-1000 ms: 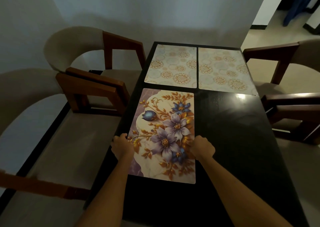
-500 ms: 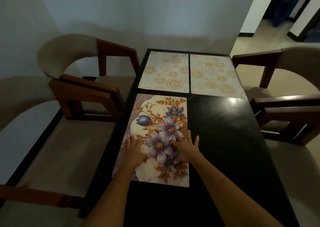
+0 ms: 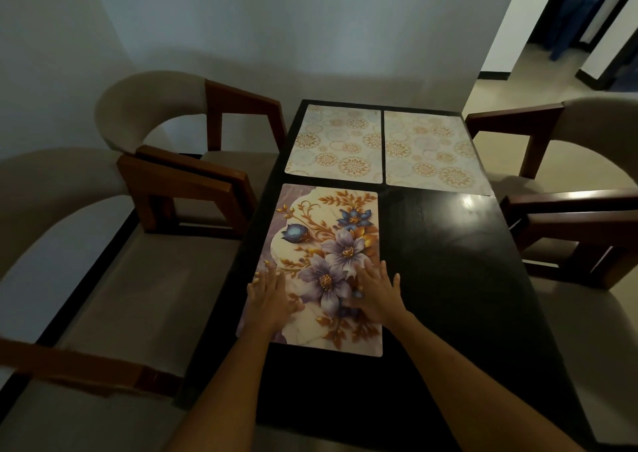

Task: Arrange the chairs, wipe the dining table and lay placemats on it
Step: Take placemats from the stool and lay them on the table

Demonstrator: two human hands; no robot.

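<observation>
Both bare forearms reach forward from the bottom of the view, converging slightly. The left hand point(image 3: 271, 299) lies palm down with fingers straight and spread. The right hand point(image 3: 378, 291) lies the same, fingers point(image 3: 382, 269) fanned forward.

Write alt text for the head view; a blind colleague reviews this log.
Both hands, the left hand and right hand, press flat on a floral placemat on a dark dining table. Two circle-patterned placemats lie side by side beyond it; cushioned wooden chairs flank the table.
</observation>
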